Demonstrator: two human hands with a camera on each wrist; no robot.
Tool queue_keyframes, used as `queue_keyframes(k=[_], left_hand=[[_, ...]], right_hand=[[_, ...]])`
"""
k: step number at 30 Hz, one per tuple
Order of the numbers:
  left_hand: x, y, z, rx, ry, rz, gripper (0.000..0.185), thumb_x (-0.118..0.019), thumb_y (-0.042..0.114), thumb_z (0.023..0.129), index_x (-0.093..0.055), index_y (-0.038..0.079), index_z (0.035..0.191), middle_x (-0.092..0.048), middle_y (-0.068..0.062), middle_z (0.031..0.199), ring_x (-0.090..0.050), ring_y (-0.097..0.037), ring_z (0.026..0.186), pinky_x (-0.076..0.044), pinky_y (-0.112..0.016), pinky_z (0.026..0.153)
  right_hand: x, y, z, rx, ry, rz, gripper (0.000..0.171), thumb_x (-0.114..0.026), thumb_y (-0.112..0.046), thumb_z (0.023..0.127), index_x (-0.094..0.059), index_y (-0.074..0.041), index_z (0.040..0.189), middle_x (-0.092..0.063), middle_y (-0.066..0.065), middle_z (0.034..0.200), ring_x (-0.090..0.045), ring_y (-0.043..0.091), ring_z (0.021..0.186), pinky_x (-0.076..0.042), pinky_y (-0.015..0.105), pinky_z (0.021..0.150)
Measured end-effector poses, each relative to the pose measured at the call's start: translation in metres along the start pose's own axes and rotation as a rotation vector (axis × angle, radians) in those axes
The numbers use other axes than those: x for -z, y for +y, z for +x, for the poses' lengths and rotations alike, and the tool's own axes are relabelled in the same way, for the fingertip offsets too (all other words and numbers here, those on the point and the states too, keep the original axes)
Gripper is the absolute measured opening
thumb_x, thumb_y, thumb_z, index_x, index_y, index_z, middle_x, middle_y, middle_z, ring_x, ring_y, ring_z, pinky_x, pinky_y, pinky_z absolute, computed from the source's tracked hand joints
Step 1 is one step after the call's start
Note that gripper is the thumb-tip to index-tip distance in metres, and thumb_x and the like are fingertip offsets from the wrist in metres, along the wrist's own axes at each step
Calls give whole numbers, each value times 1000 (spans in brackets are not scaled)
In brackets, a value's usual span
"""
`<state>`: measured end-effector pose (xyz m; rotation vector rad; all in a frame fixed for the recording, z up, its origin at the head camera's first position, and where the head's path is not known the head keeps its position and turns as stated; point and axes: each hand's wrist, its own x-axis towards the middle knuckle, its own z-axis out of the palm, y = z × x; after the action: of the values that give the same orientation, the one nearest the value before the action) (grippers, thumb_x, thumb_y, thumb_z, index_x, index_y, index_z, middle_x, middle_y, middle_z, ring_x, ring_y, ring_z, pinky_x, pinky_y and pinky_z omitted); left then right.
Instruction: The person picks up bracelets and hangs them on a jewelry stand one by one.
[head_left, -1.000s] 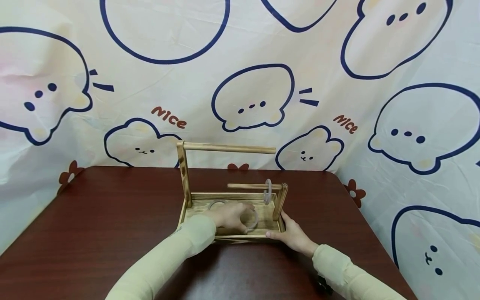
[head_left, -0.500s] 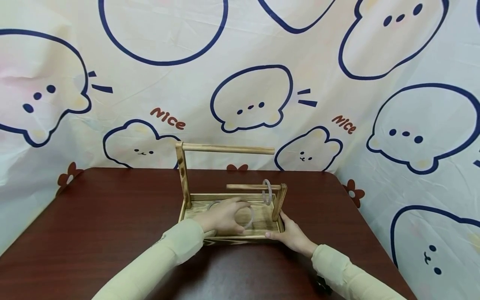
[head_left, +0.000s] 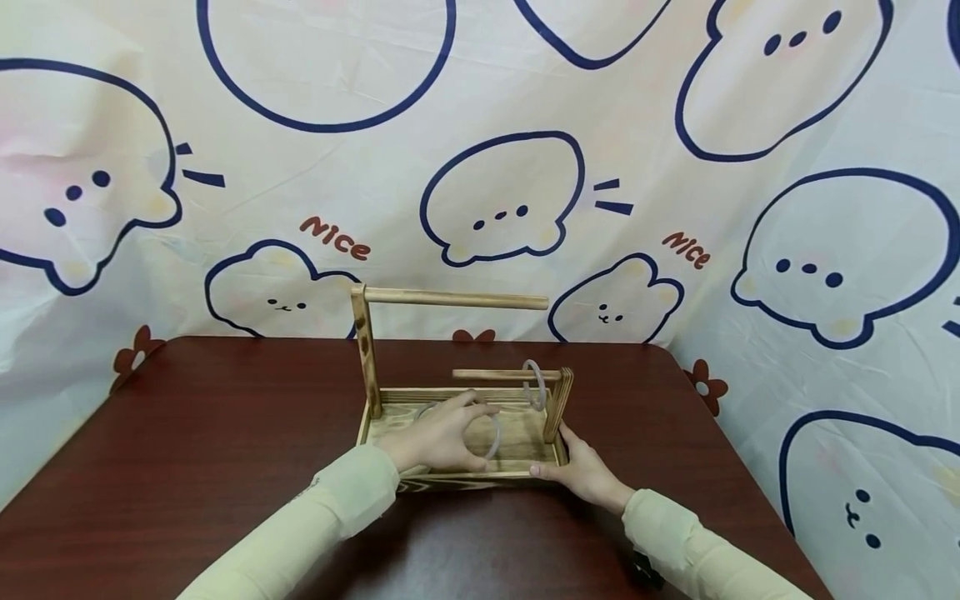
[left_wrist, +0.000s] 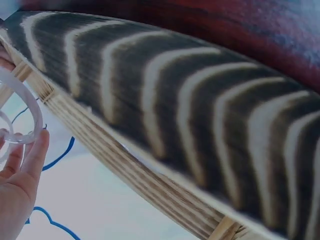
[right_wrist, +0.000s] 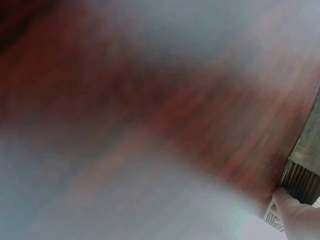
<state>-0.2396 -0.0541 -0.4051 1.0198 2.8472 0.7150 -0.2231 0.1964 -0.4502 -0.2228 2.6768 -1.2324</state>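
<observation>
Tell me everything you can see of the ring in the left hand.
The ring is a thin, translucent, pale hoop, plastic or glass by its look. The left hand pinches it, tilted, over the wooden tray of the rack, right of a second ring lying flat. Its near part is hidden by fingers.

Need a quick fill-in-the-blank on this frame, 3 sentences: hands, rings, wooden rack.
The left hand holds a clear ____ over the wooden rack.
The right hand grips the rack's front ____ corner.
A second ring hangs on the ____ of the two wooden rods.

Missing words: ring; right; lower
</observation>
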Motion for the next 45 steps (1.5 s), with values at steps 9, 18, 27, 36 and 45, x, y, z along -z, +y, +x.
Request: queue_keyframes(k=[9,18,27,36,45], left_hand=[[7,-4,-4,-40,62,-6,79,-79,43,65,-48,15,132,-51,-7,131,-50,-28,118,-40,-47,97],[8,-15,-17,-20,52,-127,78,-78,38,68,-47,10,133,-51,-11,133,-51,-27,117,-41,-44,97],[17,-18,-27,40,77,-138,76,-78,40,68,-48,17,134,-53,-4,132,-54,-26,115,-44,-40,96],[18,-31,-40,107,113,-206,78,-79,39,68,-48,12,134,-70,-8,88,-57,-31,111,-46,-43,92],[28,-45,-40,104,188,-325,79,-78,39,70,-44,11,136,-54,-11,130,-52,-31,118,-41,-44,97]], right_hand=[[0,1,1,-1,11,6,102,-76,-38,72,-15,-4,147,-29,20,146,-27,35,134,-30,52,104],[-2,3,2,1,12,-2,102,-76,-38,72,-16,-5,147,-31,20,146,-28,36,133,-30,52,104],[-1,1,0,-17,12,-14,103,-76,-39,72,-15,-4,147,-29,21,146,-28,37,134,-30,53,103],[-3,6,1,-10,2,9,104,-76,-39,71,-15,-2,147,-28,22,146,-26,37,134,-30,53,104],[-2,5,3,12,11,16,102,-77,-36,72,-15,-3,147,-30,21,145,-29,36,133,-30,52,104]])
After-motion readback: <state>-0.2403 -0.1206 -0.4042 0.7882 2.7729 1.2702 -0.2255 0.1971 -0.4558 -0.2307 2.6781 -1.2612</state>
